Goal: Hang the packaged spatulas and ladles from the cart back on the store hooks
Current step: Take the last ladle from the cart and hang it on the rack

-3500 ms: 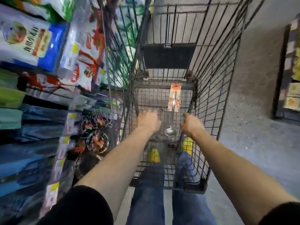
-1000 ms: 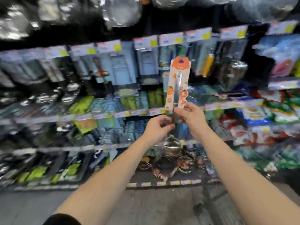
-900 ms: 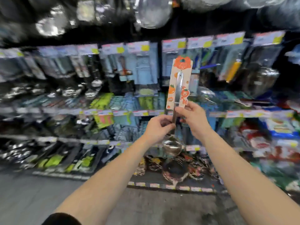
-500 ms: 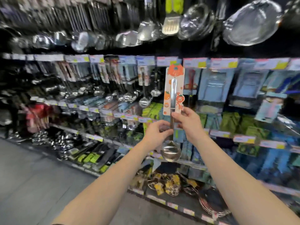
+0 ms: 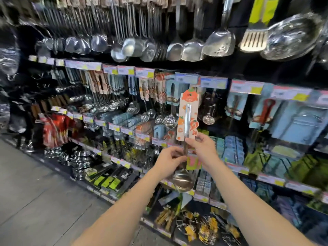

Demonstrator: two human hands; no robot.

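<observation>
I hold a packaged steel ladle [image 5: 187, 119] upright in front of the store display, its orange-and-cream card on top and its bowl hanging below my hands. My left hand [image 5: 171, 159] pinches the handle just under the card. My right hand [image 5: 204, 148] grips the card's lower edge and the handle. Behind the card, ladles with similar orange cards [image 5: 156, 89] hang on hooks under a row of price tags. The cart is out of view.
Large steel ladles and spatulas [image 5: 191, 48] hang along the top row. Blue-carded utensils [image 5: 300, 119] hang to the right, and wire trivets [image 5: 209, 229] sit on the bottom shelf. Grey aisle floor [image 5: 35, 192] lies to the left.
Earlier both hands reached into the cart at the ladle. They now hold it raised before the hook wall, and my view has swung left and up along the display.
</observation>
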